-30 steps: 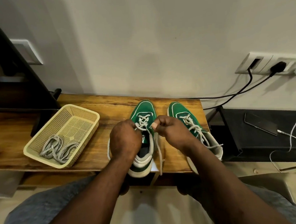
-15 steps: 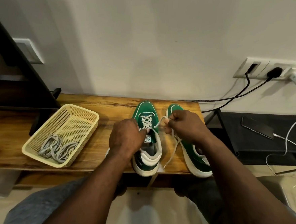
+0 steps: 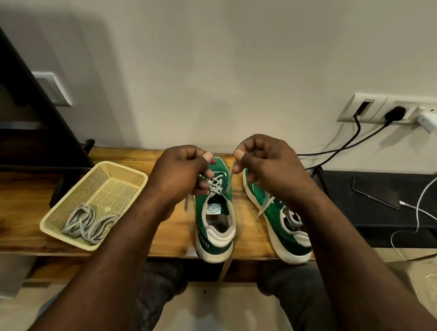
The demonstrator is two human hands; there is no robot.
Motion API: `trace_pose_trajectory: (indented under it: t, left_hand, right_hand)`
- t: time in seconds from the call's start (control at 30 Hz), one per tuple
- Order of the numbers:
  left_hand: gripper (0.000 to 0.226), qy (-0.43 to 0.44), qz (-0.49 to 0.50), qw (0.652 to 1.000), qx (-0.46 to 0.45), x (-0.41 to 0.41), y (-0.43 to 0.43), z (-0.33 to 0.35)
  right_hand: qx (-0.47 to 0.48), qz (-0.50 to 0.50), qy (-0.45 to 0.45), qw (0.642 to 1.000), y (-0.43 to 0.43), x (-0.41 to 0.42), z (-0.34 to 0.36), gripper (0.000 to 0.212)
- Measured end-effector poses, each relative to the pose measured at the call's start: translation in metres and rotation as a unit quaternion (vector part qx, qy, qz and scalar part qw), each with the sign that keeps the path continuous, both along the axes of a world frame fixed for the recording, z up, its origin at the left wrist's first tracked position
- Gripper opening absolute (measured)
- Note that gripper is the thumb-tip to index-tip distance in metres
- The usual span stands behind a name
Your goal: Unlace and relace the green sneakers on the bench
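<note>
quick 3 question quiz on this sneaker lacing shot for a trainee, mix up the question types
1. True or false: the grey laces lie inside the yellow basket.
2. The left hand and right hand pinch a lace. Which shoe is it threaded through? A the sneaker nearer the basket; B the other one; C neither.
3. Fill in: the phone lies on the black ____.
Key: 1 true; 2 A; 3 stand.
</note>
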State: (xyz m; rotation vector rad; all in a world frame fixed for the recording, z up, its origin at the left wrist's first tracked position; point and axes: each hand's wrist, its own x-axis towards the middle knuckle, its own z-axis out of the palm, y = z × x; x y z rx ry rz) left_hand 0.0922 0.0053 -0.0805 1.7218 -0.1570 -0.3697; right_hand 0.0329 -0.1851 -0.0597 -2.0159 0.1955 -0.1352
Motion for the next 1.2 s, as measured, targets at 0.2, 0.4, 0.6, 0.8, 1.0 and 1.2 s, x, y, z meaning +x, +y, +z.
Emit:
trace_pose_trajectory:
  t: [0.2, 0.4, 0.6, 0.8, 1.0, 1.2]
  left_hand:
    - [0.022, -0.036, -0.030, 0.989, -0.141, -0.017, -0.005, 0.044]
    - [0.030, -0.037, -0.023, 0.982, -0.185, -0.034, -0.002, 0.065]
    - [0.035, -0.005, -0.014, 0.982, -0.188, -0.046, 0.005, 0.080]
    - [0.016, -0.021, 0.075, 0.985, -0.156, -0.055, 0.000, 0.086]
    - [0.016, -0.143, 0.122, 0.977, -0.098, -0.046, -0.013, 0.077]
    - [0.017, -0.171, 0.134, 0.969, -0.118, -0.034, -0.024, 0.071]
  right_hand:
    - [0.072, -0.023, -0.066, 0.995, 0.006, -0.008, 0.019, 0.007]
    - [0.107, -0.009, -0.114, 0.988, 0.016, -0.025, 0.037, 0.013]
    - [0.168, -0.034, -0.145, 0.975, 0.021, -0.042, 0.054, 0.015]
    - [0.175, -0.019, -0.132, 0.976, 0.024, -0.052, 0.062, 0.031]
    - [0.164, -0.099, -0.182, 0.964, 0.028, -0.036, 0.062, 0.012]
    - [0.143, -0.138, -0.220, 0.955, 0.034, -0.015, 0.053, 0.015]
